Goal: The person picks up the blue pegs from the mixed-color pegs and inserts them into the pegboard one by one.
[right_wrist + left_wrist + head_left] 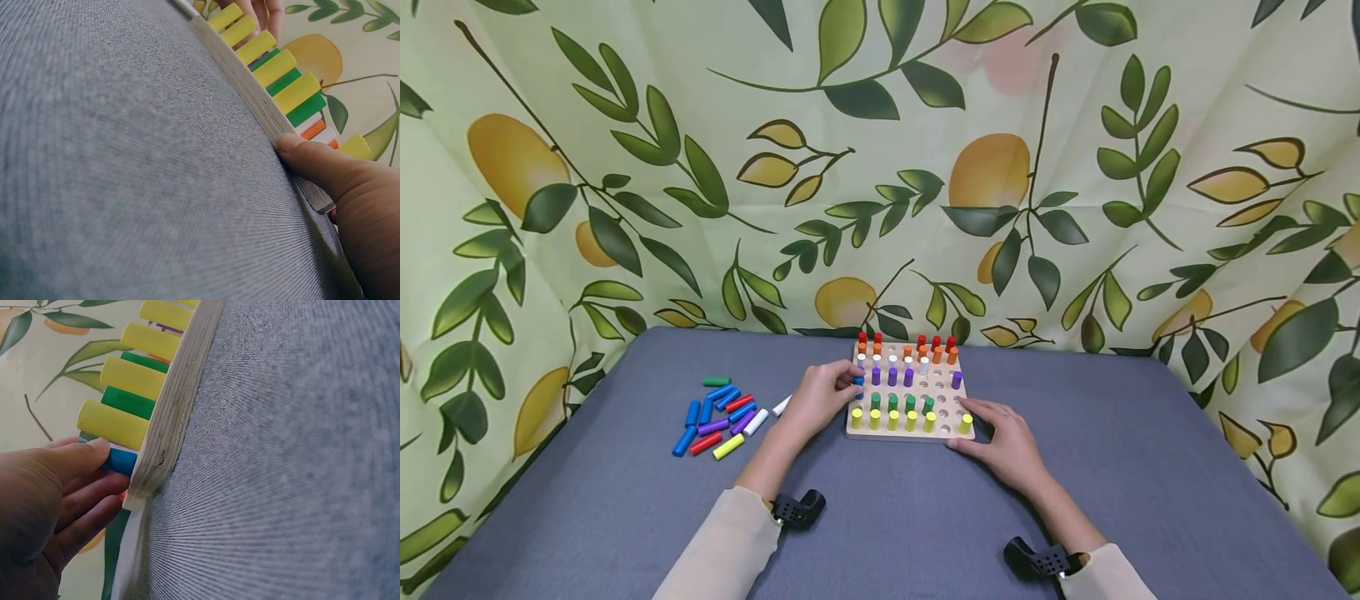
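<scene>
A wooden pegboard [940, 432] lies on the table, with rows of red, orange, white, purple, green and yellow pegs standing in it. My left hand [818, 398] is at the board's left edge, thumb and fingers pinching a blue peg [122, 461]. That peg's lower end is at the board beside the yellow peg [112, 425] at the corner; whether it sits in a hole is hidden. At the near right corner my right hand [1009, 443] holds the board, its thumb [297, 147] against the front edge and its fingers along the right side.
Left of the board, a loose pile of pegs lies on the grey cloth, among them a blue peg [684, 442], a red peg [706, 443], a yellow peg [728, 447] and a green peg [717, 382]. A white peg [781, 407] lies close to my left wrist. A leaf-patterned curtain [880, 208] stands behind the table.
</scene>
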The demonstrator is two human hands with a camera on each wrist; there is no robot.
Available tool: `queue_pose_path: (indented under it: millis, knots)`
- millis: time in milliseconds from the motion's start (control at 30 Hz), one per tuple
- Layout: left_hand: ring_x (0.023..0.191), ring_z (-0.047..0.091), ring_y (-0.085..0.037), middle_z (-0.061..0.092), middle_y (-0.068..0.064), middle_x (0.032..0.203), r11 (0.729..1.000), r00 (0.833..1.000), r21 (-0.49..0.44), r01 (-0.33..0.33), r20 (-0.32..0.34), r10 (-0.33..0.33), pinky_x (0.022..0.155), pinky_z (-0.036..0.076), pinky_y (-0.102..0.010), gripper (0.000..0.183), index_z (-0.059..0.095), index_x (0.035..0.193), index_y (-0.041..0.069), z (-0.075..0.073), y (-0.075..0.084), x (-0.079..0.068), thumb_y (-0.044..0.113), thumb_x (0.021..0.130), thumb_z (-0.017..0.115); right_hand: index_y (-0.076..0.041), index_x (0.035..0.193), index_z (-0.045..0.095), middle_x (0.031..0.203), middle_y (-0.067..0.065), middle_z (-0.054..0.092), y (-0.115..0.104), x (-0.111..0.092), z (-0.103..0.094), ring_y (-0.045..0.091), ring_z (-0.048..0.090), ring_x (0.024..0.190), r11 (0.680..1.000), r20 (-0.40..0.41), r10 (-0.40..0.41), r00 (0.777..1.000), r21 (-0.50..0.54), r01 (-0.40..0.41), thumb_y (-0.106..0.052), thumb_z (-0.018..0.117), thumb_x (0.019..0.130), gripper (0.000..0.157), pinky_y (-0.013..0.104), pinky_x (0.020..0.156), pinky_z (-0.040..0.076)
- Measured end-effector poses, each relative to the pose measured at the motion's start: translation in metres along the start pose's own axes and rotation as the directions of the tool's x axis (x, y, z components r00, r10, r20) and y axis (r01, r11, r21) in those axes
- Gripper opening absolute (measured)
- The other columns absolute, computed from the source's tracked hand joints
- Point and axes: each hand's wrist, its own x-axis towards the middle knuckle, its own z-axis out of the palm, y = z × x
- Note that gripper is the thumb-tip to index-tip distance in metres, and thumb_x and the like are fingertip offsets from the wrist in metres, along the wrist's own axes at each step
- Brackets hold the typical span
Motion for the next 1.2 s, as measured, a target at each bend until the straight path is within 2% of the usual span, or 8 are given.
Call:
queue_pose_path:
  millis: [433, 667, 1200]
  knots:
    - [0.082, 0.070, -0.014, 0.076, -0.007, 0.096, 1.000, 1.000, 0.024, -0.014, -0.014, 0.014, 0.077, 0.060, -0.034, 0.015, 0.074, 0.105, 0.007, 0.0008, -0.0006, -0.0006, 0.009, 0.091, 0.075, -0.015, 0.138, 0.064, 0.139, 0.015, 0.063, -0.0006, -0.0002, -0.0001, 0.039, 0.053, 0.134, 1.000, 0.001, 0.002, 1.000, -0.007, -0.002, -0.047, 0.084, 0.079, 0.070, 0.065, 0.111, 0.035]
    - [0.085, 0.072, -0.016, 0.077, -0.007, 0.096, 0.999, 0.999, 0.034, -0.023, -0.029, 0.024, 0.079, 0.060, -0.036, 0.017, 0.074, 0.106, 0.006, 0.0010, -0.0005, -0.0009, 0.009, 0.090, 0.076, -0.014, 0.136, 0.065, 0.137, 0.016, 0.065, -0.0012, -0.0010, -0.0001, 0.040, 0.056, 0.131, 1.000, -0.021, -0.023, 1.000, 0.007, 0.023, -0.042, 0.086, 0.078, 0.069, 0.064, 0.109, 0.038]
    - [0.087, 0.072, -0.017, 0.077, -0.007, 0.097, 0.998, 1.000, 0.067, -0.012, -0.006, 0.013, 0.082, 0.060, -0.037, 0.016, 0.074, 0.106, 0.007, 0.0011, -0.0016, -0.0014, 0.011, 0.091, 0.075, -0.014, 0.137, 0.064, 0.137, 0.015, 0.065, -0.0026, -0.0012, -0.0010, 0.039, 0.055, 0.131, 1.000, -0.013, -0.019, 1.000, 0.004, 0.019, -0.044, 0.085, 0.079, 0.069, 0.065, 0.109, 0.037]
